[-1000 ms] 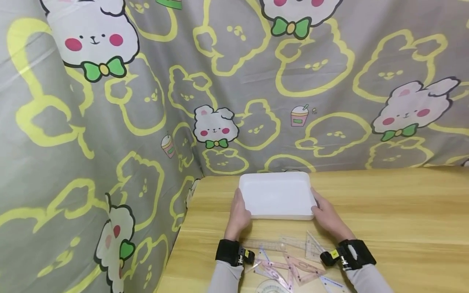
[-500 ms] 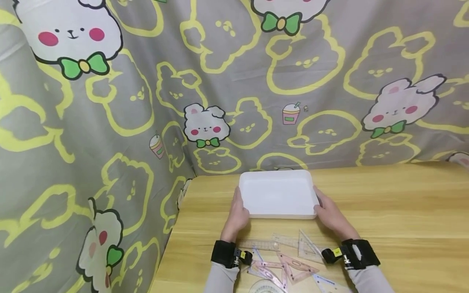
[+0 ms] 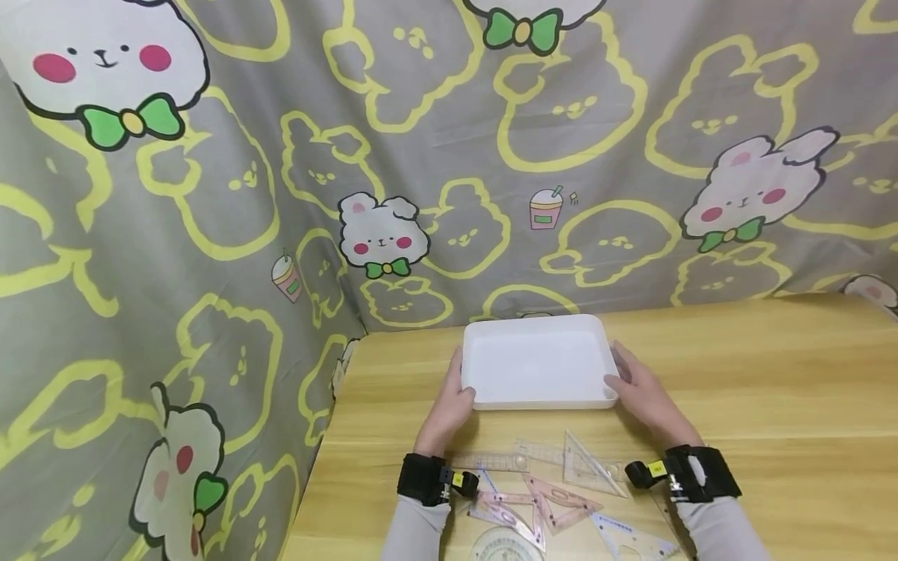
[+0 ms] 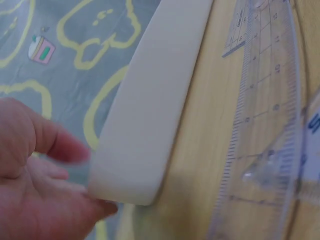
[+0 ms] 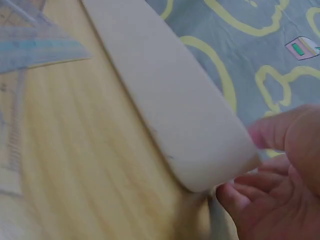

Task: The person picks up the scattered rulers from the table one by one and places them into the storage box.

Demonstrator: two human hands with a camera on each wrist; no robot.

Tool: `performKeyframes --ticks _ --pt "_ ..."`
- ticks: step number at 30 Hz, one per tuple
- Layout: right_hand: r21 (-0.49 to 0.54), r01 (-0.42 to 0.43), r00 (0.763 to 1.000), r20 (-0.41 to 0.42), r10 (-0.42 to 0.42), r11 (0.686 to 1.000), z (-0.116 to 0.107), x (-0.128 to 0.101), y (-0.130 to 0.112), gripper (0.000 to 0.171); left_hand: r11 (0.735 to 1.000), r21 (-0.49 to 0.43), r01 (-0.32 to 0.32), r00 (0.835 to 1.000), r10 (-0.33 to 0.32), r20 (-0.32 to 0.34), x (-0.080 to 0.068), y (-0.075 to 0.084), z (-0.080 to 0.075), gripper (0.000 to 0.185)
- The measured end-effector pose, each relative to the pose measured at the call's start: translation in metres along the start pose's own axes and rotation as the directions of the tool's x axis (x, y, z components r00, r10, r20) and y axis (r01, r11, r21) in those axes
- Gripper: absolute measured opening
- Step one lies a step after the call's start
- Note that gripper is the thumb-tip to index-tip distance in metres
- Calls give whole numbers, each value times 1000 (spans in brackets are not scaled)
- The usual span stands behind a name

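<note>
Right, I've got a white tray (image 3: pixel 538 365) on the table (image 3: pixel 772 374), sitting near the back edge, close to the back-left corner, w/ the cartoon cloth (image 3: pixel 281 156) hanging just behind it. Tray is plain matte white plastic, rectangular, rounded corners, shallow w/ a low raised rim; inside looks bare. In the wrist views its side wall reads as a smooth off-white band, no marks I can make out, rounded at the end.

Left hand (image 3: pixel 449 405) is at the tray's left side, near its front-left corner, fingers curled round the wall, thumb along the rim: grasping it. Right hand (image 3: pixel 641 393) mirrors that on the right side, near the front-right corner, fingers tucked against the wall, also grasping. Can't tell if the tray is lifted or resting.

Nearer the front edge, btw the wrists, clear rulers (image 3: pixel 547 487) lie in a loose pile, apart from the tray.
</note>
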State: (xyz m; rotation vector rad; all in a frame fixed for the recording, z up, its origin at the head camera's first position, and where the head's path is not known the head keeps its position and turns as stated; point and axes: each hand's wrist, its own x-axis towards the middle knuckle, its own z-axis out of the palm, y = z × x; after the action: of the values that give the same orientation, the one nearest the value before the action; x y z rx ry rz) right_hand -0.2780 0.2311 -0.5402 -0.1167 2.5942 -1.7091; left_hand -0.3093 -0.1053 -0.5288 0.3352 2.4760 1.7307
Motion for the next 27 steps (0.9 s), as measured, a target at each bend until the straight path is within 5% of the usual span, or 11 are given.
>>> performKeyframes --ticks 4,7,9,11,13,16,19,22,27 --pt "-132 111 988 -97 -124 985 -9 -1 -16 77 973 215 -90 993 106 -61 -3 18 -1 82" --pt "-320 229 929 -211 -305 919 -12 -5 -38 60 904 377 -203 967 247 -71 -8 40 4 71" --pt "-415 270 882 -254 -396 869 -13 -11 -56 42 846 458 -274 950 312 -7 -13 55 11 56" --pt "-489 272 866 -250 -432 829 -13 -18 -74 27 784 522 -337 938 326 117 -19 67 21 41" --pt "-534 259 894 -183 -409 805 -13 -25 -89 18 713 577 -398 917 294 269 -24 75 34 33" --pt "-560 266 952 24 -305 784 -11 -31 -100 11 628 623 -466 871 203 446 -30 77 56 38" --pt "-530 311 948 227 -222 789 -4 -32 -97 6 560 661 -500 841 131 525 -34 73 74 55" --pt "-476 312 931 328 -163 822 7 -33 -89 15 496 709 -501 837 71 542 -39 66 84 70" --pt "-453 189 930 368 -11 871 23 -37 -81 20 446 756 -479 853 34 521 -43 55 90 73"
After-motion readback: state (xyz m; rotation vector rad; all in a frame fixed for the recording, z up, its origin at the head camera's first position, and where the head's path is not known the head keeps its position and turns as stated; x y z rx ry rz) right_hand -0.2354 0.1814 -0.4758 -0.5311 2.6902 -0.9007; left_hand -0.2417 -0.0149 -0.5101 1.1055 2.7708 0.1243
